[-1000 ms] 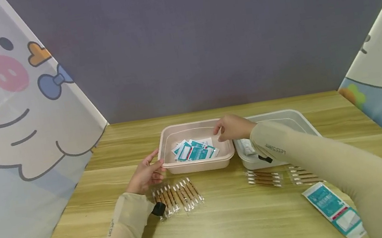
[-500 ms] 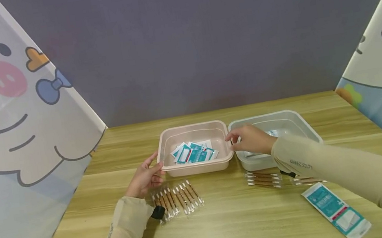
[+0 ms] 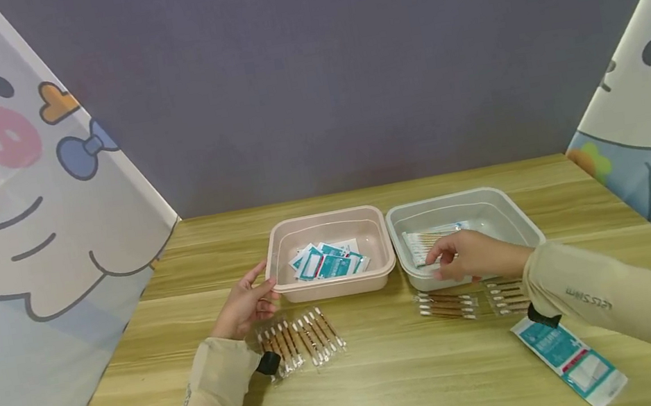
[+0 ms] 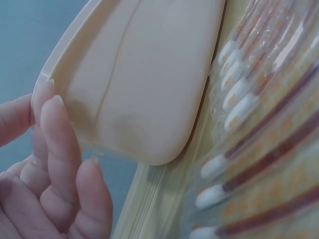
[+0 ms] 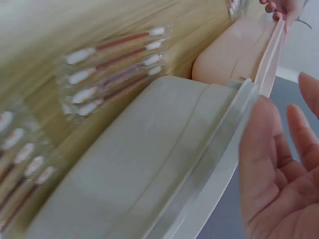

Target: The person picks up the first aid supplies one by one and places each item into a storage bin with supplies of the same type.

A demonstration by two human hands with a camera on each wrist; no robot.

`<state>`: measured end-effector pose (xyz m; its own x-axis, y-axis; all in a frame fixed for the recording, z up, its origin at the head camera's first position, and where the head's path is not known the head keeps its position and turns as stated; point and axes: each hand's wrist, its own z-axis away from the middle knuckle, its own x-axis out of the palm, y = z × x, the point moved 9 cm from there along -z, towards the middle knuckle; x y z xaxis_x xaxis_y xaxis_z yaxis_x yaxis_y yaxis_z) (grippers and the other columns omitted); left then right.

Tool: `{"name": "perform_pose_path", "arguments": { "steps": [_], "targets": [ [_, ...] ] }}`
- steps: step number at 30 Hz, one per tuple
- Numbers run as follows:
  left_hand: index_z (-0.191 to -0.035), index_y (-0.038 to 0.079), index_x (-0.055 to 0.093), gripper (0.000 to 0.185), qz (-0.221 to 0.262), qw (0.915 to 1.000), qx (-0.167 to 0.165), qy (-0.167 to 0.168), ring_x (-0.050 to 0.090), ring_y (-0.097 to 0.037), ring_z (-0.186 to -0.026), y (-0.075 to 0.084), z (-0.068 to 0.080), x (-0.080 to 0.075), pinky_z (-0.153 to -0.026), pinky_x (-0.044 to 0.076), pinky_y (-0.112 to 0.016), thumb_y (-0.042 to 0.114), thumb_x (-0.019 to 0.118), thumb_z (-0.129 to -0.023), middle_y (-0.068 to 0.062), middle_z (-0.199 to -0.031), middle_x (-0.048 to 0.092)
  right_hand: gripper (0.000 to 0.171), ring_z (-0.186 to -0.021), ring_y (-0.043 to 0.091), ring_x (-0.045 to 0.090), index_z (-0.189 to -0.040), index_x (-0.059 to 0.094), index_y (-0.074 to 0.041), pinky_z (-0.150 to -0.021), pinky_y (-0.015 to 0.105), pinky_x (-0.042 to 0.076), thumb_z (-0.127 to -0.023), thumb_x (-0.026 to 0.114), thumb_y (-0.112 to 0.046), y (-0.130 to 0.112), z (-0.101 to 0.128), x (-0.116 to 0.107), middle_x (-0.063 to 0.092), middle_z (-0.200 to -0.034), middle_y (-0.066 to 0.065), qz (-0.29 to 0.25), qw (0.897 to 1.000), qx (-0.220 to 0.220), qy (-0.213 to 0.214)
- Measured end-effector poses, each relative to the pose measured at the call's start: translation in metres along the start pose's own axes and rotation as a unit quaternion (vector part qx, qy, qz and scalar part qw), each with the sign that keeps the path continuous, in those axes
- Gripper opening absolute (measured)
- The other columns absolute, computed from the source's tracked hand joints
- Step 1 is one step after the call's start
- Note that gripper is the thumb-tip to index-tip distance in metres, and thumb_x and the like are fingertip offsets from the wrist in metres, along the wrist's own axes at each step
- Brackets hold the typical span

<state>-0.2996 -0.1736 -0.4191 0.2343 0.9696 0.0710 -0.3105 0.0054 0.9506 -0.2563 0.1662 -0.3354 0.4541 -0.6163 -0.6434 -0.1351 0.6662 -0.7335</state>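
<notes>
Wooden table [image 3: 391,389], with cartoon-printed panels standing at its left and right edges. Two shallow tubs sit side by side at the far middle, rims almost touching.

Pink tub [image 3: 334,284] on the left: teal-and-white sachets [image 3: 326,262] heaped inside. Grey tub [image 3: 493,206] on the right: a packet of cotton swabs [image 3: 426,241] lies inside against its left wall.

Left hand [image 3: 244,304] rests against the pink tub's left near corner, fingertips [image 4: 49,107] on the rim, fingers loosely bent, clasping nothing. Just near of it, on the table, a clear sleeve of brown-stemmed swabs [image 3: 301,333].

Right hand [image 3: 466,257] hovers over the grey tub's near rim, palm down, fingers relaxed and empty; the wrist view shows the open palm [image 5: 279,189] just beside that rim [image 5: 219,159].

Near of the grey tub: two small swab packets [image 3: 449,304] and [image 3: 506,296] side by side. Nearer and further right, a single long teal sachet [image 3: 570,359] lies flat by the right sleeve.
</notes>
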Motion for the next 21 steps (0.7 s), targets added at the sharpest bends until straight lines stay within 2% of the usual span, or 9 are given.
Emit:
{"name": "perform_pose_path", "arguments": {
  "steps": [5,8,13,17,21],
  "targets": [
    [-0.155,0.014,0.015,0.062,0.007,1.0000,-0.003,-0.002,0.057,-0.004,-0.047,-0.001,0.000,-0.001,-0.050,0.049,-0.020,0.013,0.048,-0.102,0.005,-0.063,0.063,0.030,-0.053,0.012,0.043,-0.111,0.062,0.005,-0.043,0.027,0.042,-0.085,0.069,-0.007,0.015,0.020,-0.003,0.052,-0.071,0.002,-0.026,0.999,0.028,-0.028],
    [-0.155,0.014,0.016,0.062,0.009,0.9999,-0.004,-0.002,0.057,-0.004,-0.048,-0.002,0.000,-0.001,-0.050,0.049,-0.020,0.013,0.048,-0.102,0.006,-0.063,0.062,0.035,-0.049,0.010,0.041,-0.114,0.060,0.008,-0.041,0.026,0.042,-0.084,0.070,-0.008,0.027,0.032,-0.004,0.051,-0.070,0.001,-0.021,0.998,0.039,-0.040],
    [-0.154,0.015,0.017,0.061,0.009,1.0000,-0.004,0.001,0.057,-0.004,-0.048,-0.003,-0.001,0.000,-0.051,0.049,-0.021,0.013,0.048,-0.102,0.006,-0.063,0.063,0.041,-0.046,0.008,0.039,-0.116,0.057,0.009,-0.039,0.020,0.033,-0.084,0.071,-0.010,0.060,0.058,-0.006,0.052,-0.067,0.000,-0.002,0.996,0.063,-0.063],
    [-0.155,0.016,0.018,0.061,0.011,0.9999,-0.006,0.002,0.058,-0.005,-0.048,-0.004,-0.003,0.000,-0.051,0.050,-0.021,0.014,0.048,-0.102,0.005,-0.064,0.063,0.041,-0.051,0.011,0.040,-0.116,0.057,0.008,-0.040,0.019,0.032,-0.084,0.072,-0.012,0.084,0.078,-0.013,0.051,-0.070,0.002,0.010,0.994,0.095,-0.061],
    [-0.155,0.017,0.018,0.060,0.011,0.9999,-0.005,0.003,0.058,-0.005,-0.048,-0.003,-0.003,-0.001,-0.051,0.049,-0.021,0.015,0.048,-0.102,0.005,-0.064,0.063,0.041,-0.052,0.011,0.041,-0.117,0.055,0.009,-0.040,0.020,0.032,-0.084,0.070,-0.012,0.099,0.090,-0.020,0.048,-0.069,0.003,0.007,0.993,0.105,-0.052]
  ]
}}
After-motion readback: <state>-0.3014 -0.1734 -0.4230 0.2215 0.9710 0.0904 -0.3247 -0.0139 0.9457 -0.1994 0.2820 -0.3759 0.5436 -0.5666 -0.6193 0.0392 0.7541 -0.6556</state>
